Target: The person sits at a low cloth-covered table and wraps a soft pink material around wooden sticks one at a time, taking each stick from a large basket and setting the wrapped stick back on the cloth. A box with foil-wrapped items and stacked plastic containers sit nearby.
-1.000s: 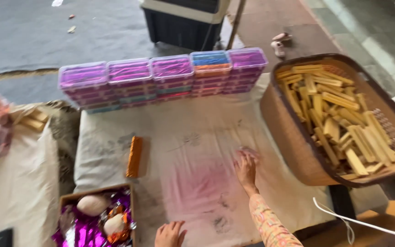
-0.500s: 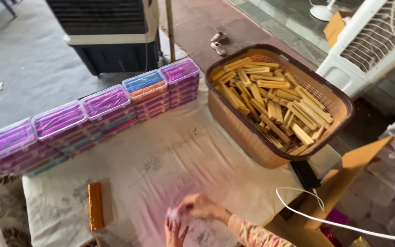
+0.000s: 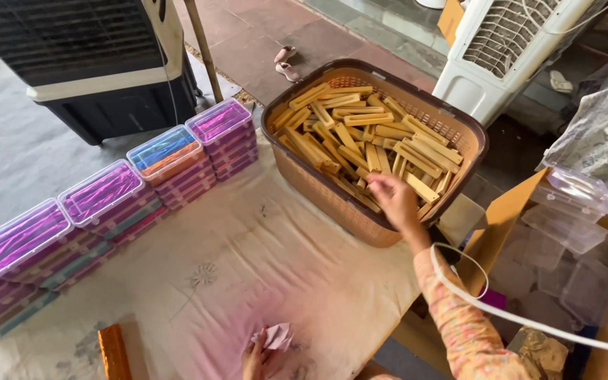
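In the head view we see our right hand (image 3: 395,200) reaching into the brown basket (image 3: 459,127) at the bench's far right corner, fingers loosely apart over the wooden sticks (image 3: 360,134). Our left hand (image 3: 258,355), at the near edge, is closed on a pink foil piece (image 3: 276,336).

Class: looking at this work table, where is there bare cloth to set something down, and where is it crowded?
Bare cloth lies mid-table, bordered by the stacked plastic boxes, the brown basket and the left hand holding pink paper. The basket is crowded with tan sticks, the right hand among them.
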